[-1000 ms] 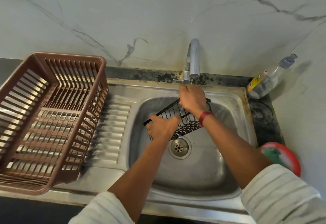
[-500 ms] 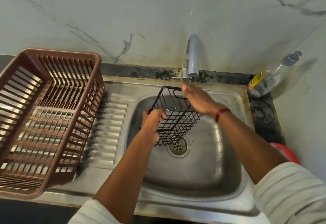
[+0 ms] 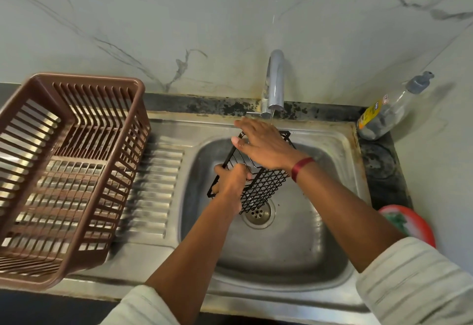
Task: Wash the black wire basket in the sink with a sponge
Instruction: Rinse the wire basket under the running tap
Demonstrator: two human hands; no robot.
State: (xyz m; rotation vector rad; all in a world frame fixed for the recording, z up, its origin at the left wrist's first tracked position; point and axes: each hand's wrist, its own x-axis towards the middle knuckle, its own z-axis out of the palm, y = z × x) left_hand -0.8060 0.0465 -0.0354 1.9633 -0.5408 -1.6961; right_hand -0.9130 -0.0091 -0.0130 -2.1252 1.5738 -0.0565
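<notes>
Black wire basket (image 3: 265, 187): held tilted over sink (image 3: 281, 253) basin, lower corner above drain (image 3: 258, 214).
Left hand (image 3: 231, 181): fingers curled round basket's near-left rim wire, firm grip.
Right hand (image 3: 263, 143): palm down, fingers nearly straight, lying flat on basket's upper end under tap (image 3: 275, 79); thin trickle visible.
Underside of right palm hidden; sponge not discernible.
Basket: diamond mesh.
Sink: dull steel, ribbed drainboard.
Brown slatted plastic crate (image 3: 64, 171) on left.
</notes>
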